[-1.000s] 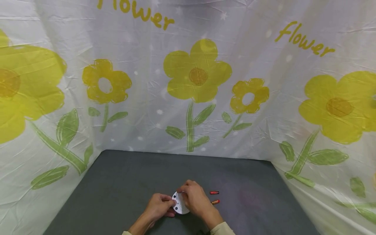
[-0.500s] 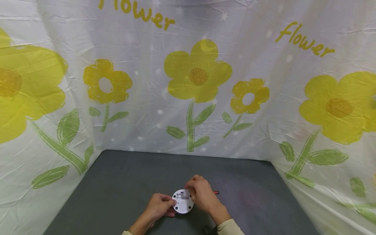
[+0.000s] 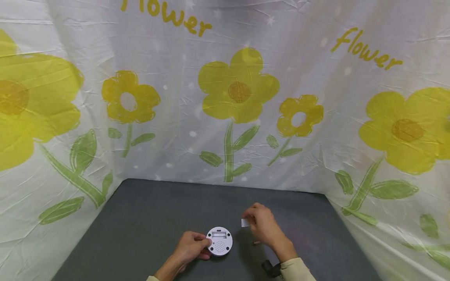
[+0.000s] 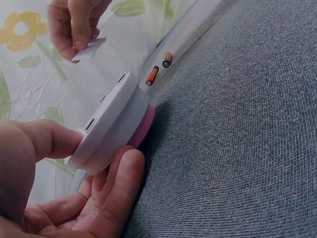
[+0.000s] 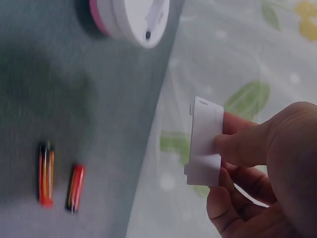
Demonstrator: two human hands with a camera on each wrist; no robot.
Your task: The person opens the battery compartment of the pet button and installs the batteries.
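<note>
In the head view my left hand (image 3: 191, 246) grips the left edge of a round white device (image 3: 220, 249), thumb on top and fingers below. Its upturned face shows small dark feet, a patch of little holes and an uncovered battery compartment (image 3: 219, 235). A pink part (image 4: 143, 126) shows on the side towards the table in the left wrist view. To the right of the device, my right hand (image 3: 264, 224) pinches a white battery cover (image 5: 204, 144) with two small tabs along one edge, held up off the table.
Two red-and-black batteries, one (image 5: 46, 176) beside the other (image 5: 76, 188), lie on the dark grey table (image 3: 158, 210) near my right hand. Behind the table hangs a white curtain (image 3: 175, 156) with yellow flowers. A black object (image 3: 270, 269) sits by the right sleeve.
My right hand has lifted the battery cover off the device and carried it to the right, exposing the compartment. The left hand keeps its hold on the device in the same place.
</note>
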